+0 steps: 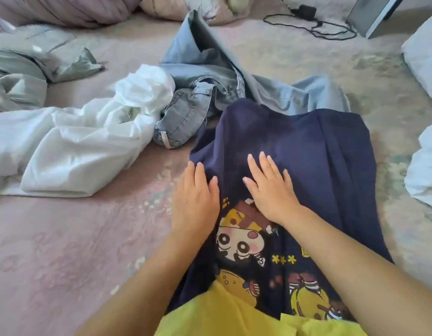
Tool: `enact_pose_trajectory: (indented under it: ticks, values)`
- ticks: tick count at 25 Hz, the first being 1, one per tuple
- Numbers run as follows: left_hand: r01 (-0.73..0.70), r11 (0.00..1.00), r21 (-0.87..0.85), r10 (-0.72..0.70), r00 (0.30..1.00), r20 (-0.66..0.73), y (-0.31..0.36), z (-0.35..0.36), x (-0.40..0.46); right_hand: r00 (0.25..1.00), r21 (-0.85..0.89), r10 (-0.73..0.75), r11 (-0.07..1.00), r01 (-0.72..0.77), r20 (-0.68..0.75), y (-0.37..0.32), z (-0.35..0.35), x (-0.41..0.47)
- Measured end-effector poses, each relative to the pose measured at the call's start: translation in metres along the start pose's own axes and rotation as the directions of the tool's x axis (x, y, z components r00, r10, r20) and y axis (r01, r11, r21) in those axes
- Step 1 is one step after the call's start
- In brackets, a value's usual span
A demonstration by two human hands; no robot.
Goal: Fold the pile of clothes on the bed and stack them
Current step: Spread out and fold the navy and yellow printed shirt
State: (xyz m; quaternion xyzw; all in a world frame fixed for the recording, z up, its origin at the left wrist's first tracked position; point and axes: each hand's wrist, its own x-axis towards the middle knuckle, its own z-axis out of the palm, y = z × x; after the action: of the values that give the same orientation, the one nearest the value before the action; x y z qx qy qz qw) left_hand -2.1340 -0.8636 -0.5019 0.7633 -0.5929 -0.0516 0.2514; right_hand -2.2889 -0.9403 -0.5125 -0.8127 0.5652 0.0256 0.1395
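A navy T-shirt (pixel 295 151) with a cartoon print lies spread on the bed in front of me. My left hand (pixel 194 202) presses flat on its left edge, fingers straight. On the middle of the shirt, just above the print, my right hand (pixel 270 187) lies flat with spread fingers. Behind the shirt sits a crumpled pair of light blue jeans (pixel 205 93). A crumpled white garment (pixel 84 141) lies to the left. Grey-green clothes (pixel 28 71) are heaped at the far left.
The pink patterned bedsheet (pixel 64 238) covers the bed. Pillows (pixel 77 8) lie at the back, white bedding (pixel 425 166) at the right edge. A black charger with cable (pixel 307 10) and a laptop (pixel 372 13) sit at the back right. Yellow cloth (pixel 222 316) is near me.
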Motion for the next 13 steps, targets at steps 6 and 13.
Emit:
enact_pose_trajectory:
  ticks: [6,13]
  values:
    - [0.527,0.84,-0.131,-0.49,0.84,0.234,0.005,0.012,0.108,0.993,0.124,0.045,0.991,-0.058,0.108,0.006,-0.029,0.019]
    - [0.409,0.654,-0.637,-0.436,0.891,0.125,0.043,-0.001,0.11,0.987,0.714,0.156,0.695,-0.08,-0.042,0.005,-0.105,0.045]
